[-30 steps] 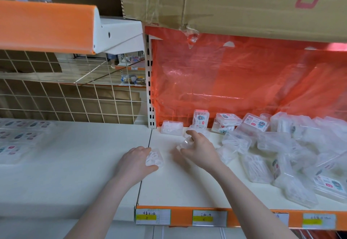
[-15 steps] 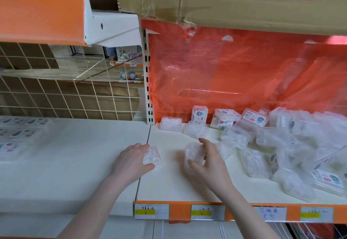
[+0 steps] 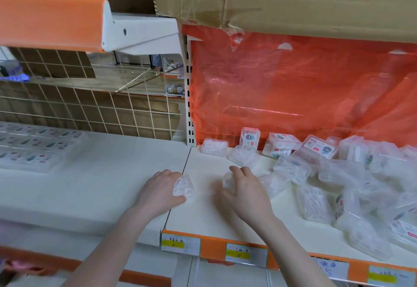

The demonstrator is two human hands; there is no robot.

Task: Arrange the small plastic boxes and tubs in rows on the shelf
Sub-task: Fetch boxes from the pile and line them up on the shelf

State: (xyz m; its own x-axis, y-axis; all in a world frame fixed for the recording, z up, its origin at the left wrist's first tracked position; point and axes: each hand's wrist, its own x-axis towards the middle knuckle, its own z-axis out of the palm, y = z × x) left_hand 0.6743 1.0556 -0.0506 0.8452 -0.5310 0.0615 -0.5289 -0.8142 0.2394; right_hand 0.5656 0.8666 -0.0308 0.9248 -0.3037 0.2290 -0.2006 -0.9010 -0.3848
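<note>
- Left hand [image 3: 161, 188] is down on the cream shelf [image 3: 203, 214] near the seam between the two shelf boards, fingers curled over a small clear tub [image 3: 184, 186]; the tub pokes out past the fingertips on the right side and sits on the shelf.
- Right hand [image 3: 246, 189] is a little to the right, thumb and fingers wrapped round a second clear tub [image 3: 228, 179]; only its left edge shows, the rest is hidden by the hand.
- The two hands are near each other but apart, bare shelf between them.
- Loose pile of clear plastic boxes [image 3: 352, 180] fills the right part of the shelf, lying tilted and overlapping, not in rows.
- Along the back by the orange plastic sheet [image 3: 293, 88]: one clear box [image 3: 214, 147] lying flat near the white upright [image 3: 189, 97], one labelled box [image 3: 249, 139] standing upright just right of it.
- Orange shelf edge with price labels [image 3: 180, 242] runs along the front.
- Cardboard carton [image 3: 293, 0] sits overhead.
</note>
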